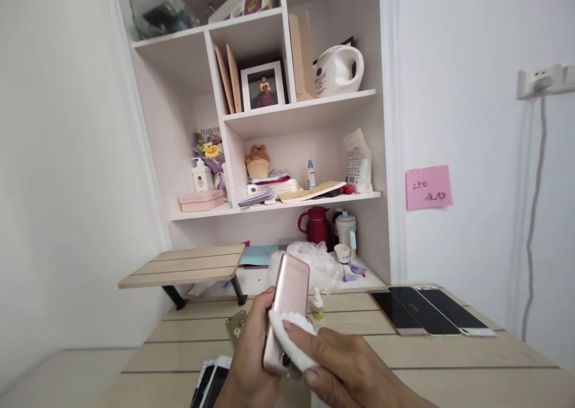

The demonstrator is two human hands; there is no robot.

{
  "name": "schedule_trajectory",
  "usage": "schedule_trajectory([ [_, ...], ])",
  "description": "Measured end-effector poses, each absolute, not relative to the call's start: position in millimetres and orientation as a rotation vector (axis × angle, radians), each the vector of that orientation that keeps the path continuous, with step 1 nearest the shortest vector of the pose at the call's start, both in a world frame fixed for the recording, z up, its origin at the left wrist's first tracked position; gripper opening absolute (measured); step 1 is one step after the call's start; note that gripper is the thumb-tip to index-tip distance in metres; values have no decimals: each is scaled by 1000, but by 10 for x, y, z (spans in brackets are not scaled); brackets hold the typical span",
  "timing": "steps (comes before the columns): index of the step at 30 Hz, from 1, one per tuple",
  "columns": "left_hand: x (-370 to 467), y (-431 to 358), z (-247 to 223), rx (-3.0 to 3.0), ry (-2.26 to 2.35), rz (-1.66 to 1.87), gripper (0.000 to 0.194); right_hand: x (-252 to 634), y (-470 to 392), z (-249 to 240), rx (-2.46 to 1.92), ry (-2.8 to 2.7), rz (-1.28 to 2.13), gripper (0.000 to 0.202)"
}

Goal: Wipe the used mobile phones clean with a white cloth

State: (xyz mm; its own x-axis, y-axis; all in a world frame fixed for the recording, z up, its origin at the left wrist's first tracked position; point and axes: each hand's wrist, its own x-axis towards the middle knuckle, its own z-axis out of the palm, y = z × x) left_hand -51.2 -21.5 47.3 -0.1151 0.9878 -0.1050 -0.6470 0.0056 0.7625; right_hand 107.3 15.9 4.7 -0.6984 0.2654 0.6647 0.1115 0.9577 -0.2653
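Note:
A rose-gold phone (293,282) is tilted upright above the table, its smooth back showing. My left hand (254,348) grips it along its left side and lower part. My right hand (345,360) presses a folded white cloth (287,336) against the lower half of the phone's back, fingers closed on the cloth. Behind the phone stands a small clear spray bottle (317,306) with a white cap. Partly hidden by my left hand, a gold phone part (235,326) lies on the wooden table (431,355).
Several phones (424,312) lie side by side at the right of the table. More phones (211,381) lie at the lower left. A small raised wooden stand (184,265) is at the back left. Behind are white shelves (300,115) with a red jug (317,225) and plastic bag (314,263).

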Motion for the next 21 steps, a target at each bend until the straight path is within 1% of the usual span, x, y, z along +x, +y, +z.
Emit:
schedule_trajectory([
  [3, -524, -216, 439, 578, 863, 1416, 39, 1069, 98, 46, -255, -2428, 119, 46],
  [5, -518, -217, 401, 576, 840, 1357, 40, 1086, 65, 78, -291, -2419, 0, 44],
  [7, -501, -209, 343, 617, 804, 1342, 37, 1135, 76, 123, -369, -2364, -63, 42],
  [9, -477, -196, 279, 713, 811, 1331, 36, 1217, 143, 161, -456, -2272, -67, 42],
  [14, -400, -172, 241, 708, 902, 1126, 54, 1409, 329, 191, -659, -2071, -11, 45],
  [16, -383, -168, 276, 684, 882, 1128, 51, 1402, 298, 201, -649, -2074, -3, 45],
  [19, -387, -159, 333, 617, 801, 1296, 35, 1298, 135, 233, -518, -2248, -19, 45],
  [21, -400, -151, 359, 552, 797, 1383, 32, 1220, 20, 260, -401, -2411, -55, 45],
])
